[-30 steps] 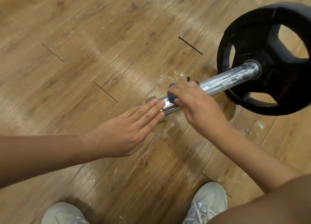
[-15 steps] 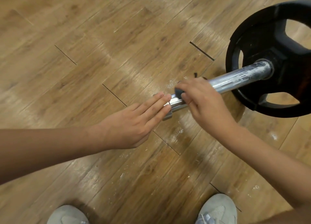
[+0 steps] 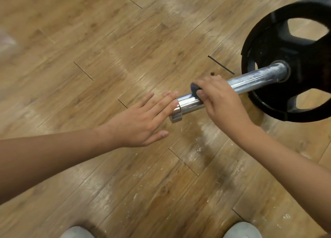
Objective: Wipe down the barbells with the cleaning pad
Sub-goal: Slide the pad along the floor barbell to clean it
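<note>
A chrome barbell sleeve point(image 3: 254, 80) runs from centre to upper right, ending in a black weight plate point(image 3: 279, 48). White dusty marks cover the sleeve near the plate. My right hand point(image 3: 220, 101) wraps over the sleeve close to its free end and grips a dark cleaning pad point(image 3: 194, 89) against the metal; only a corner of the pad shows. My left hand point(image 3: 143, 119) lies flat, fingers straight, with the fingertips touching the end collar of the sleeve point(image 3: 176, 112).
Wooden plank floor point(image 3: 107, 58) all around, with white flecks and smears below the bar point(image 3: 200, 148). Two light-coloured shoe tips, one at bottom left point(image 3: 77, 232) and one at bottom right point(image 3: 241, 230), stand at the lower edge.
My right hand with the pad has slid a little along the sleeve away from its end, baring more chrome. My left hand stays flat at the collar.
</note>
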`<act>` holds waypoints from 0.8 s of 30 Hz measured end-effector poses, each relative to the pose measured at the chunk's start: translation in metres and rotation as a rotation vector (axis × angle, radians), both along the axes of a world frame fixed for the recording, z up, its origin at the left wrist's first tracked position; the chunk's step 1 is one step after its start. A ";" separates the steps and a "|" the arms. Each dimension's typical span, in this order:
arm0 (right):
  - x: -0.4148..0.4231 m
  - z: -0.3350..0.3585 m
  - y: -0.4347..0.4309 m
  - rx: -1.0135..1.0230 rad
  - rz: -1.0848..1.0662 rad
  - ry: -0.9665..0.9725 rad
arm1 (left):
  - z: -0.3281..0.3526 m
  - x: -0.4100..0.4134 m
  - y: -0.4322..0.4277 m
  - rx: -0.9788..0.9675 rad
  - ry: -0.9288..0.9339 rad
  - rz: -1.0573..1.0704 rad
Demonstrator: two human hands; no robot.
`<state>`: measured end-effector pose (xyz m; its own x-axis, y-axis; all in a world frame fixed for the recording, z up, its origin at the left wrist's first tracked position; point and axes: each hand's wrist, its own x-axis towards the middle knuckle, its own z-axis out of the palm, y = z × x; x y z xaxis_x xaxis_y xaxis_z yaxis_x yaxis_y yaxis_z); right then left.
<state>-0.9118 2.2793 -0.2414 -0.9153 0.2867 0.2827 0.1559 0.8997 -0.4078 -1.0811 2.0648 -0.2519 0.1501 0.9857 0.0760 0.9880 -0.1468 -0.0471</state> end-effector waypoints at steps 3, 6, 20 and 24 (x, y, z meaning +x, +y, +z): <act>-0.006 0.000 0.008 -0.007 -0.110 0.059 | -0.002 -0.010 0.004 -0.007 -0.039 0.021; -0.011 -0.007 -0.004 0.018 0.042 0.029 | -0.001 -0.021 0.009 -0.027 -0.074 0.056; -0.045 0.000 0.040 0.057 0.021 -0.008 | -0.012 0.023 0.075 0.203 -0.237 0.755; -0.060 -0.007 0.031 0.058 -0.037 0.072 | -0.013 0.013 0.085 0.265 -0.272 0.804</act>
